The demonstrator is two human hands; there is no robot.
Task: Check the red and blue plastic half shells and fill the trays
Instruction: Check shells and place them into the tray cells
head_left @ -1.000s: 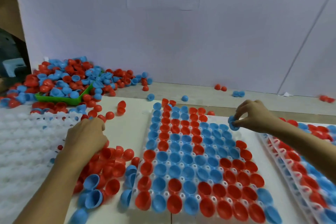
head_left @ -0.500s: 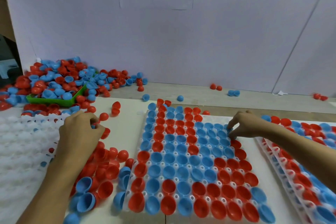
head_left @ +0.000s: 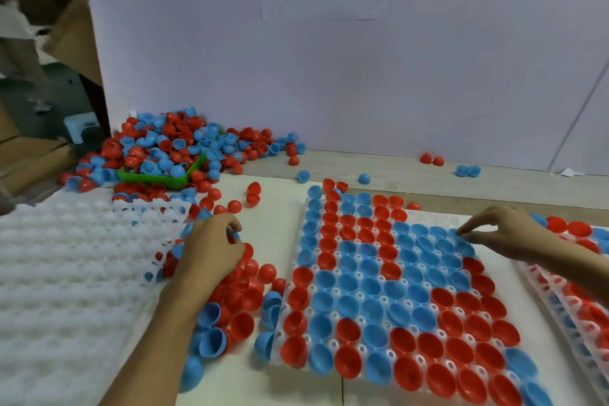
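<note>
A white tray (head_left: 425, 217) lies in the middle, its cups filled with red and blue half shells, open side up. My right hand (head_left: 504, 232) reaches over the tray's far right part, and its thumb and forefinger pinch the rim of a blue half shell (head_left: 456, 236) sitting in a cup at the end of a blue row. My left hand (head_left: 212, 249) rests on a loose heap of red and blue shells (head_left: 244, 303) left of the tray. Its fingers curl round a small blue shell (head_left: 234, 236), which is mostly hidden.
A stack of white trays with bare cups (head_left: 66, 273) lies at the left. Behind it a green bin (head_left: 155, 179) overflows with a pile of shells. More filled trays (head_left: 573, 293) lie at the right edge. A few shells (head_left: 431, 160) sit on the back ledge by the white wall.
My right hand carried a blue shell down from above the tray into a cup at its far right. My left hand shifted slightly forward on the loose heap. The camera moved closer.
</note>
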